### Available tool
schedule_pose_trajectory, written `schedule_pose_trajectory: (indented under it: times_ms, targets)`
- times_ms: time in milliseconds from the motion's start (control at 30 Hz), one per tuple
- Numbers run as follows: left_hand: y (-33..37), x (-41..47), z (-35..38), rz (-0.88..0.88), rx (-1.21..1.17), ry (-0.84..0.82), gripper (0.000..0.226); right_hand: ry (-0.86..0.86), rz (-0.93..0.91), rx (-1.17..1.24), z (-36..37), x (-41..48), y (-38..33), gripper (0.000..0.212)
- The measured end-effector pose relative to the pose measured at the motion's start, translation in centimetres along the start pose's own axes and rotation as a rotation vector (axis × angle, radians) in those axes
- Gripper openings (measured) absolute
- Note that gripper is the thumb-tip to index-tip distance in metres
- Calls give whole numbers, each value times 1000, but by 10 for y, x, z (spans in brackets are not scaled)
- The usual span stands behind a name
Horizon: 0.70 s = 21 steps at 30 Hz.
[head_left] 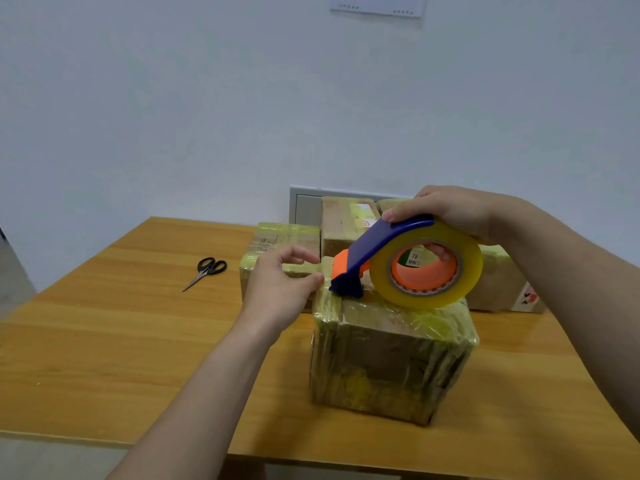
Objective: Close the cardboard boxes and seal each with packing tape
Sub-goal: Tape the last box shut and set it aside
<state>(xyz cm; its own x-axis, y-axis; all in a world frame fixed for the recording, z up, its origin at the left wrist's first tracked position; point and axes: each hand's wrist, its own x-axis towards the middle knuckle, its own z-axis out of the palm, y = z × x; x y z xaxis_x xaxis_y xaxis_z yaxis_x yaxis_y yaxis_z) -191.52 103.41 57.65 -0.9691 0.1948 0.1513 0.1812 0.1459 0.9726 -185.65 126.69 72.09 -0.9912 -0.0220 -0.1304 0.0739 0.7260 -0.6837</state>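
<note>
Front box (391,358) sits near the front edge of the wooden surface (138,341), flaps down, wrapped in many wrinkled layers of yellowish clear tape.

Tape dispenser (377,244), blue with an orange guard, rests cutter-end down on the box top, close to its left edge. The roll of tape (471,268) touches the top further right.

Right hand (450,209) grips the dispenser from above, thumb lying along the blue handle and fingers curled through the orange core.

Left hand (277,282) is relaxed and half open, holding nothing. Its thumb tip touches the top left edge of the box just beside the cutter, and the fingers are spread loosely above.

Behind the front box are three more taped boxes: a low one on the left (277,237), a taller one in the middle (343,223) against the wall, and one on the right (498,282) partly hidden by the roll and the right arm.

Black-handled scissors (207,270) lie closed on the surface, well to the left of the boxes.
</note>
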Motion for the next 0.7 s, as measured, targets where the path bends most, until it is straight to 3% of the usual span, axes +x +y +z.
schedule_pose_trajectory:
  times_ms: [133, 267, 400, 500, 600, 700]
  targets:
    - [-4, -4, 1, -189, -320, -118, 17, 16, 7, -9, 0, 3, 1, 59]
    - [-8, -17, 18, -220, -418, -64, 29, 21, 21, -1, 1, 3, 0, 61]
    - [-13, -27, 34, -376, -691, -54, 37, 45, 45, 23, 3, 3, -1, 53]
    - [-11, -23, 34, -339, -643, -79, 44, 48, 61, 22, 4, 3, -2, 54]
    - [-2, -8, 24, -158, -340, -58, 63, 58, 71, 20, 5, 1, -1, 54]
    - [9, -3, 28, -117, -347, -233, 47, 82, 77, 22, 5, 1, 1, 45]
